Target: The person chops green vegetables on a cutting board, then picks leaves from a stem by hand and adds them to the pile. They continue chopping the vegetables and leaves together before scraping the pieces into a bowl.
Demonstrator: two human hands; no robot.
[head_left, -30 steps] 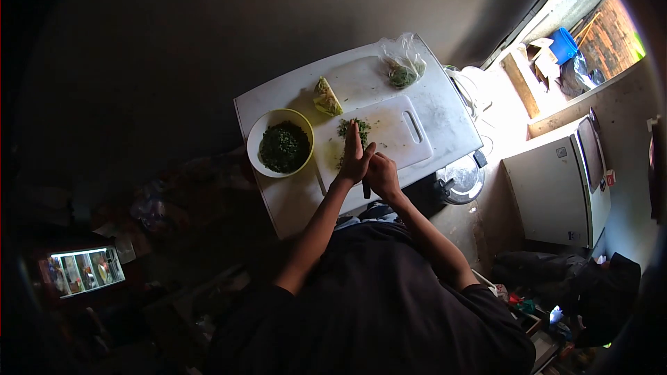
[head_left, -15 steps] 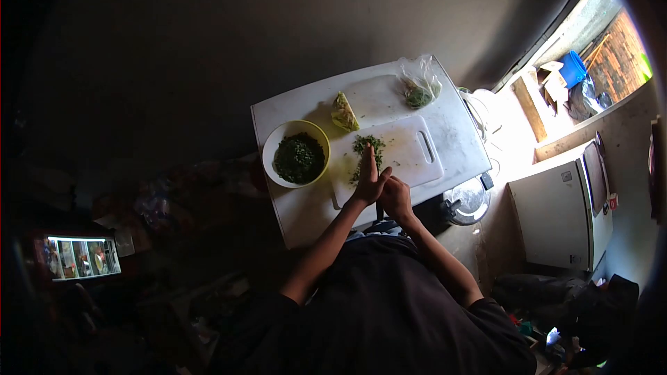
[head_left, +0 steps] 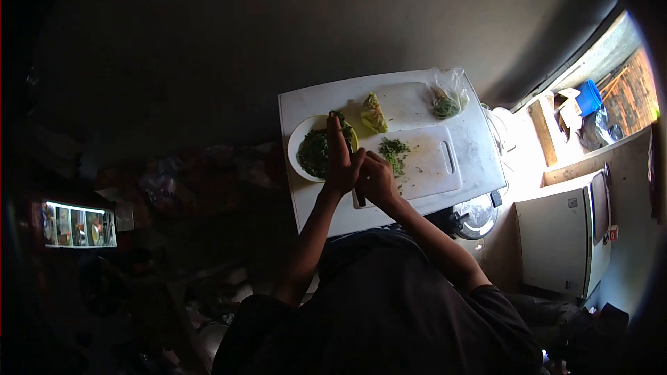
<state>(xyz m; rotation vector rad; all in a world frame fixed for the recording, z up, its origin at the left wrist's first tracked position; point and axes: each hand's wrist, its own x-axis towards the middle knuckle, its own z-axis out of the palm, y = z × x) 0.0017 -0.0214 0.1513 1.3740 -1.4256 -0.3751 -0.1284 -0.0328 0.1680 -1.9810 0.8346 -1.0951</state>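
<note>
My left hand (head_left: pixel 340 165) is over the right side of a white bowl (head_left: pixel 293 157), fingers stretched out straight and held together. Chopped greens (head_left: pixel 315 153) fill the bowl, and a few more show by my left fingertips. Beside it, my right hand (head_left: pixel 377 179) is closed on a knife, whose dark handle (head_left: pixel 360 198) pokes out below the fist; its blade is hidden. A smaller heap of chopped leaves (head_left: pixel 394 154) lies on the white cutting board (head_left: pixel 434 160), to the right of my hands.
A yellow-green wedge of leafy vegetable (head_left: pixel 374 114) lies behind the board. A clear plastic bag (head_left: pixel 448 94) with greens sits at the white table's (head_left: pixel 406 87) far right corner. A lidded pot (head_left: pixel 476 217) and a white fridge (head_left: pixel 554 236) stand to the right.
Both hands have moved left from the cutting board to the bowl, the knife with them. The heap of leaves on the board is smaller. The camera view has shifted.
</note>
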